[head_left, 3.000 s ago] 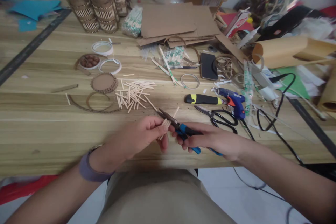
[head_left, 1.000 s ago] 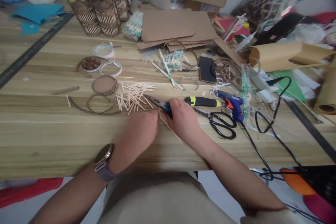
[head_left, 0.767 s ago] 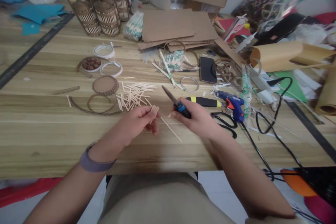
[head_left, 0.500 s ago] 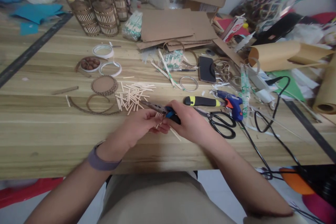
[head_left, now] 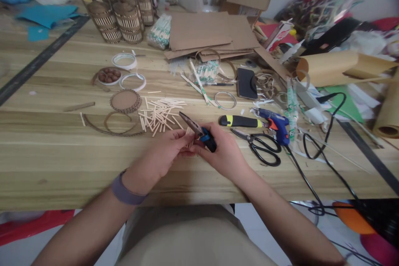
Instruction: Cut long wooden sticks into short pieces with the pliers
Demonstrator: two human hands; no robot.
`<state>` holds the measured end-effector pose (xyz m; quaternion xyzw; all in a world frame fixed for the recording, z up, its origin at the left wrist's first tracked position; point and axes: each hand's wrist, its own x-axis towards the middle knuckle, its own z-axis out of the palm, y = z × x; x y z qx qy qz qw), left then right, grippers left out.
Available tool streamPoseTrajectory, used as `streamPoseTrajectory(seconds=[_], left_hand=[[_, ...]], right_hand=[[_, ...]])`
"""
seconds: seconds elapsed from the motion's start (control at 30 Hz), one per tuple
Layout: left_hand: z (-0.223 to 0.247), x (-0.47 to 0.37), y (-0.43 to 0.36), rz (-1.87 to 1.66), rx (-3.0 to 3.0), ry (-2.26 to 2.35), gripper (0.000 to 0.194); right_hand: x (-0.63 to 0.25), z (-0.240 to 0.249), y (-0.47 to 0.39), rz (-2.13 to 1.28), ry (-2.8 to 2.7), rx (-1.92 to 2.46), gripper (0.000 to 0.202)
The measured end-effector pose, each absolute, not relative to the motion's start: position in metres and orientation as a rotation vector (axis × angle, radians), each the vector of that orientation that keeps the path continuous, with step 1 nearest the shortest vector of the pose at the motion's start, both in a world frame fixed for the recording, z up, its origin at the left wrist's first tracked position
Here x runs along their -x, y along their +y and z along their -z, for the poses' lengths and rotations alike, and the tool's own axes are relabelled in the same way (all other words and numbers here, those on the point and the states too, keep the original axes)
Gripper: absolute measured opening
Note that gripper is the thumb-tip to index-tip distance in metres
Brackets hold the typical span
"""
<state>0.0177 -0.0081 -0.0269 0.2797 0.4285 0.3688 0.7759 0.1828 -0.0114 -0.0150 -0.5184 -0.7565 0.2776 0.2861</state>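
While spread wide under everything, pale striped wooden table (head_left: 62,153) carrying the clutter; landmark for all below. Beyond its middle, flat brown cardboard sheets (head_left: 205,29); toward its right half, black-handled scissors (head_left: 264,149) and blue glue gun (head_left: 276,122), just beside each other. Near its middle, loose heap of short pale wooden sticks (head_left: 158,114).

Above its near edge, left hand (head_left: 162,156) pinched together on a small bunch of short pale sticks (head_left: 189,136), fingertips closed around them. Touching it, right hand (head_left: 222,153) wrapped tight on blue-handled long-nose pliers (head_left: 199,131), dark nose pointing up-left past the bunch, seemingly together though blurred.

Probable trouble: with fingertips this close to the nose, a nip on skin instead of wood; with a loose pinch, sticks slipping, splaying, dropping to the table or off its near edge.
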Motion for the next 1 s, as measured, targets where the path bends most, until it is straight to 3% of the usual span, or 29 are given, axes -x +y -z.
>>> streamPoseTrajectory(seconds=[0.23,0.4,0.53,0.73,1.0], left_hand=[[0.026,-0.022,-0.011,-0.834,-0.597,0.908,0.030],[0.024,-0.018,-0.012,-0.845,-0.656,0.952,0.033],[0.022,-0.001,-0.007,-0.937,-0.719,1.162,0.029],[0.015,0.030,0.003,-1.074,-1.007,1.488,0.017],[0.002,0.041,0.015,-0.791,-1.661,1.972,0.026]], right_hand=[[-0.180,0.019,-0.014,-0.789,-1.973,1.445,0.035],[-0.184,0.015,-0.008,-0.847,-1.971,1.490,0.034],[-0.187,0.010,0.000,-0.738,-2.080,1.747,0.022],[-0.174,0.006,-0.001,-0.594,-2.451,1.931,0.024],[-0.160,0.004,-0.001,-0.390,-2.692,1.983,0.023]])
